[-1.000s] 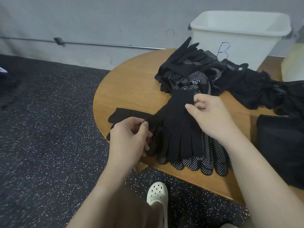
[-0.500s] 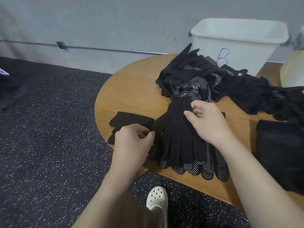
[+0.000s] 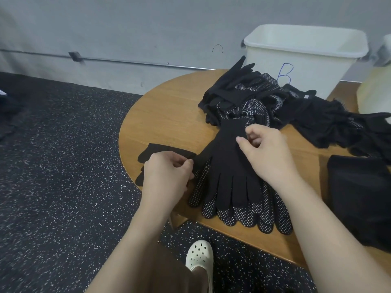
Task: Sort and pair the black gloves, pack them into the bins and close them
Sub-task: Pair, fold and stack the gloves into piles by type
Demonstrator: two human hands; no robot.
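Your left hand (image 3: pixel 167 176) pinches thumb of plain black glove (image 3: pixel 230 166); right hand (image 3: pixel 264 151) pinches its cuff. Under your grip: dotted gloves (image 3: pixel 249 214). Past right hand: big unsorted pile (image 3: pixel 243 96), bin B (image 3: pixel 300 60) open. Sorting barely begun; packing and closing left, you'd guess.

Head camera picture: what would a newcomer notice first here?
First, two bare hands at the near edge of the round wooden table: the right hand pinches the cuff of a plain black glove lying on dotted gloves, and the left hand pinches its thumb. Behind stand a glove pile and a white bin marked B.
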